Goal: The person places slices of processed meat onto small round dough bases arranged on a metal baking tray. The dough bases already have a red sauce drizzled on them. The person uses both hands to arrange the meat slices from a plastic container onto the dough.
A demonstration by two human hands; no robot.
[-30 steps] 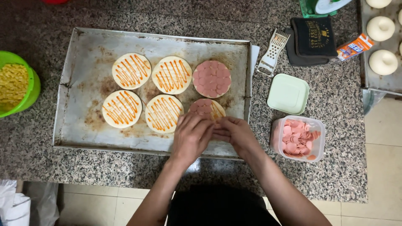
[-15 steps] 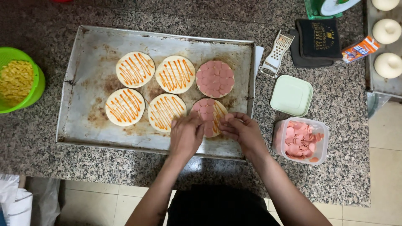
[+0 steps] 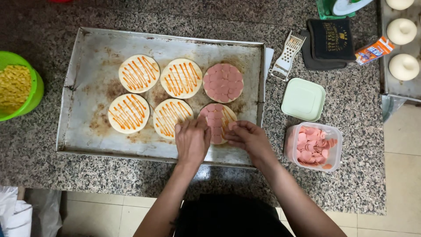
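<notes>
A: What lies farthest out past the left hand (image 3: pixel 192 140)?

B: A green bowl of grated cheese (image 3: pixel 17 85) at the counter (image 3: pixel 342 145) edge, well clear of that hand. Nearer in, the metal baking tray (image 3: pixel 87 57) holds six small round dough bases. Four sauce-striped bases (image 3: pixel 139 73) sit beyond and outward of the left hand.

A: And the hands themselves?

B: The left hand rests flat, fingers loosely spread, on the near-row base just beside it, gripping nothing I can make out. Between the two hands is the half-covered base (image 3: pixel 218 123), with pink sausage slices laid over part of it (sauce stripes show on the bare strip). The right hand (image 3: pixel 247 138) has its fingertips pinched together at that base's edge; whether a slice sits between them I cannot tell.

A: Beyond them?

B: A fully covered base (image 3: pixel 222 82) lies just past both hands. Outward of the right hand stands a clear tub of sausage slices (image 3: pixel 313 146), its pale green lid (image 3: pixel 303 99) beside it, then a white grater (image 3: pixel 287 55).
</notes>
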